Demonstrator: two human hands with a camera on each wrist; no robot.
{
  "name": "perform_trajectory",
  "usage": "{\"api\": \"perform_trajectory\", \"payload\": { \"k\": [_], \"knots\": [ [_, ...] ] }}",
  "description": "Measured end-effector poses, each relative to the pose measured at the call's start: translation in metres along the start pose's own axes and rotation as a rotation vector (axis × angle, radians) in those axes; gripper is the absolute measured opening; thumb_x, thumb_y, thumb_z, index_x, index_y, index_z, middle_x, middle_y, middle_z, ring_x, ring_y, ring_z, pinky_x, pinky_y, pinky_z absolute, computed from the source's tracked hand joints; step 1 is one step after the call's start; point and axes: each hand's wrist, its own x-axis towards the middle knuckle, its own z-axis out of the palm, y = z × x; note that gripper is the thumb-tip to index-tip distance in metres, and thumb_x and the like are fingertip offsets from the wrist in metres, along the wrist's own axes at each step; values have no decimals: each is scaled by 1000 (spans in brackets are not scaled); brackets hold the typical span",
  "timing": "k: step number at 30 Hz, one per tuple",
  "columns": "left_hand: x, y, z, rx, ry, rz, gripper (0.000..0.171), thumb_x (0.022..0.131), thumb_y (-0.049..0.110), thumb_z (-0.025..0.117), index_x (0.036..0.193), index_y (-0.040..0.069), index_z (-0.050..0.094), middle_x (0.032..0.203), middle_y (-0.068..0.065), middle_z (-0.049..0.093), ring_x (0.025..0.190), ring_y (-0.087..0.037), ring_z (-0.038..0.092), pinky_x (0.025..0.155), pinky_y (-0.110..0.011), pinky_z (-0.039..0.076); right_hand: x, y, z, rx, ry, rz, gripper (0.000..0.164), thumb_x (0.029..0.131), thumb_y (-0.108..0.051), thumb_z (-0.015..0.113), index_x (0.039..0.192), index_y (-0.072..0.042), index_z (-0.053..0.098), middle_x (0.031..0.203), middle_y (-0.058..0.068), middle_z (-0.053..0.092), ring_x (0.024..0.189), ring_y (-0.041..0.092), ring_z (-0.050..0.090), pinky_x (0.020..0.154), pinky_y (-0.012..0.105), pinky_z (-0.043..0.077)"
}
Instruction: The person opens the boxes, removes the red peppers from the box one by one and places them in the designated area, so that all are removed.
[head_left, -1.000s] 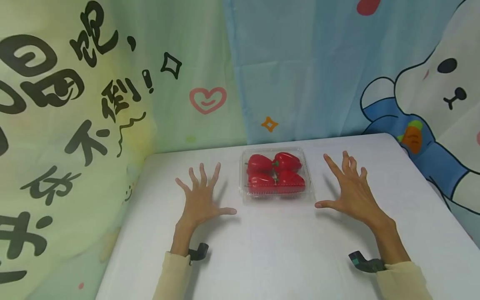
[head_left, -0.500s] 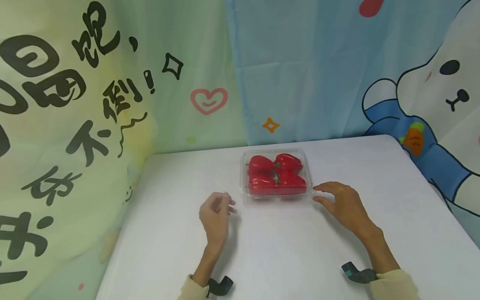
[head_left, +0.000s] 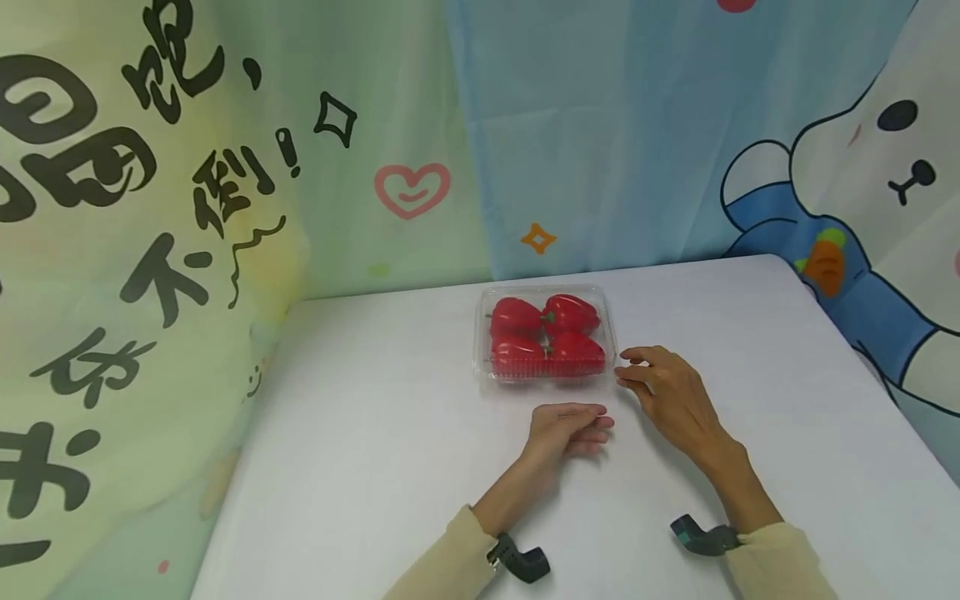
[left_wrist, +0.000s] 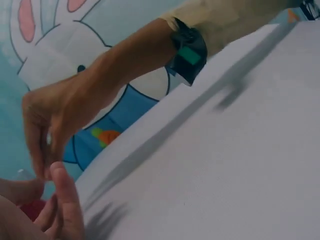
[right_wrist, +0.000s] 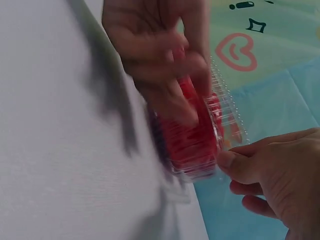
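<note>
A clear plastic clamshell box [head_left: 478, 337] holding several red bell peppers [head_left: 576, 354] sits toward the back of the table. My right hand [head_left: 671, 396] is at its front right corner. In the right wrist view, my right thumb and forefinger [right_wrist: 247, 165] pinch the edge of the clear rim. In front of the box my left hand [head_left: 562, 429] reaches across to the right, its fingers extended and holding nothing. It hides part of the box in the right wrist view and is blurred there. The left wrist view has both hands close together at lower left.
A white table [head_left: 360, 467] spreads under the box and both arms. Behind it hangs a printed curtain [head_left: 600, 150] with a bear figure on the right and black lettering on the left. Dark camera mounts [head_left: 521, 558] sit on both wrists.
My left hand has swung from the box's left side rightward to in front of it, fingers first spread. My right hand went from spread fingers to pinching the box's edge. The box has stayed put.
</note>
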Motion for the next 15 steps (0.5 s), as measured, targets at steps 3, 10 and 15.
{"api": "perform_trajectory", "payload": {
  "k": [3,10,15],
  "knots": [
    [18,-8,13,-83,24,39,22,100,5,75,116,-10,79,109,-26,82,69,-5,75,66,-20,63,0,0,0,1,22,-45,21,81,11,87,97,-2,86,108,15,80,96,32,75,82,51,65],
    [40,-23,37,-125,168,294,12,97,-1,78,104,-11,79,94,-26,82,62,-8,74,60,-20,62,1,3,0,-2,20,-88,28,81,19,81,100,-1,83,95,11,81,90,29,74,81,50,65],
    [43,-25,49,-116,234,414,10,96,-5,77,100,-14,78,92,-37,78,58,-8,72,56,-21,61,2,5,0,27,16,-101,29,83,22,78,99,-1,81,94,11,81,90,28,74,82,51,65]
  ]
}}
